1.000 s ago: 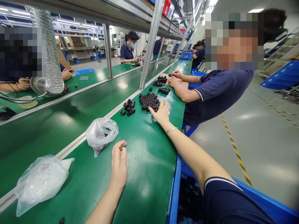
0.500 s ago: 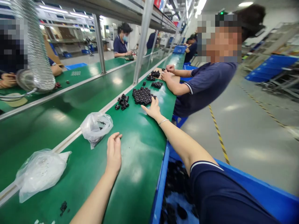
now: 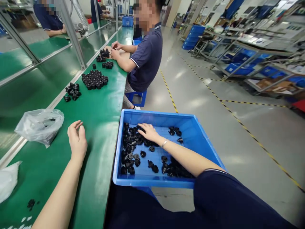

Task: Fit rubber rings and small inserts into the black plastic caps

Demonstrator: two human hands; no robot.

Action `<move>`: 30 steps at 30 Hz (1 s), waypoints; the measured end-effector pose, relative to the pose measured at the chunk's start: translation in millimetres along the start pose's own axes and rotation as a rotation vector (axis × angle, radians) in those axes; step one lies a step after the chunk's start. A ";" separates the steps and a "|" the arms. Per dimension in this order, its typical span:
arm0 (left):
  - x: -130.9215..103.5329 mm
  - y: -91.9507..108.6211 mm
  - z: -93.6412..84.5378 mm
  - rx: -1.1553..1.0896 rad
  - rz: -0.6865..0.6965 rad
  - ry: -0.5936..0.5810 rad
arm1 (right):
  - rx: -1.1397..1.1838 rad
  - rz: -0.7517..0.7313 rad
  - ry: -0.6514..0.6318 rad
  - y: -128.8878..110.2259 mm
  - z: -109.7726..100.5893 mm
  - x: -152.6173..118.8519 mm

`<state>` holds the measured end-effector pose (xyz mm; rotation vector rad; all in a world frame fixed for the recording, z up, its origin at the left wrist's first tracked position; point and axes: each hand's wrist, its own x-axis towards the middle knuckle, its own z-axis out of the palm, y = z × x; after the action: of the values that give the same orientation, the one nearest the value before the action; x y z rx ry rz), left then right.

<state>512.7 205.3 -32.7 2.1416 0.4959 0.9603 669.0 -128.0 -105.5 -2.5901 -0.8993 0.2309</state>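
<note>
My right hand reaches into a blue plastic bin, fingers stretched out over a heap of small black round parts. Its fingertips are at the heap; no part shows in its grasp. Over the green table, my left hand hovers with loosely curled fingers and the thumb apart, nothing visible in it. A clear plastic bag with dark contents lies left of that hand. Farther up the table stand a tight cluster of black round parts and a looser pile of black parts.
A co-worker sits at the table's far edge, hands on black parts over a tan board. A metal post rises from the table's rail. A white bag and tiny black pieces lie at lower left.
My right hand has moved from the black cluster on the table into the blue bin. The view has swung right, bringing the whole bin into sight. My left hand keeps its loose pose.
</note>
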 end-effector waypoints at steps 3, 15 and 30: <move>-16.2 43.0 -0.1 0.067 0.253 -0.168 | 0.025 0.011 -0.102 -19.3 18.7 -5.0; -92.8 116.6 105.5 0.536 0.090 -1.221 | 0.026 0.459 -0.218 71.8 -58.8 -73.1; -120.6 102.6 125.2 0.796 -0.359 -1.602 | 0.641 0.635 -0.605 5.7 -3.4 -96.6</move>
<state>534.9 8.4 -71.3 2.5129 0.3614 -1.3743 597.7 -193.4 -102.1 -2.1045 -0.0686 1.2884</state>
